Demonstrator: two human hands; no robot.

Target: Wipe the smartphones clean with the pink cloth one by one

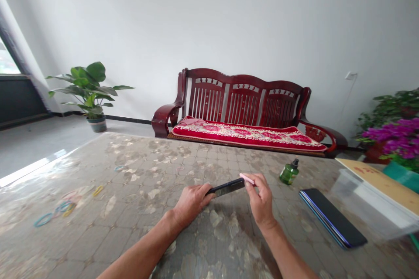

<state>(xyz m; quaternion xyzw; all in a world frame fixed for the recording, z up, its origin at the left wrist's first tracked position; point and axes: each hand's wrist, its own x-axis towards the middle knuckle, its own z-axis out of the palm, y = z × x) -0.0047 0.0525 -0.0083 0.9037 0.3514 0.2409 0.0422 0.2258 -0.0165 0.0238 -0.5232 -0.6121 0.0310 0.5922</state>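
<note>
My left hand (194, 200) is closed on the left end of a dark, flat phone (228, 188), which is tilted above the table. At the phone's other end, my right hand (261, 199) pinches a small pale pink piece (246, 178) between thumb and fingers. This pink piece lies against the phone's right edge; its exact kind cannot be made out. To the right, a stack of phones (332, 218) rests on the patterned tablecloth (137, 226). Behind it stands a green bottle (289, 172) with a black top.
Several coloured loops (62, 208) lie on the left of the table, with a yellow loop (97, 190) nearby. A clear plastic box (366, 209) with a tan card (382, 181) on it stands at the right, near purple flowers (396, 137). A wooden bench (244, 96) is beyond the table.
</note>
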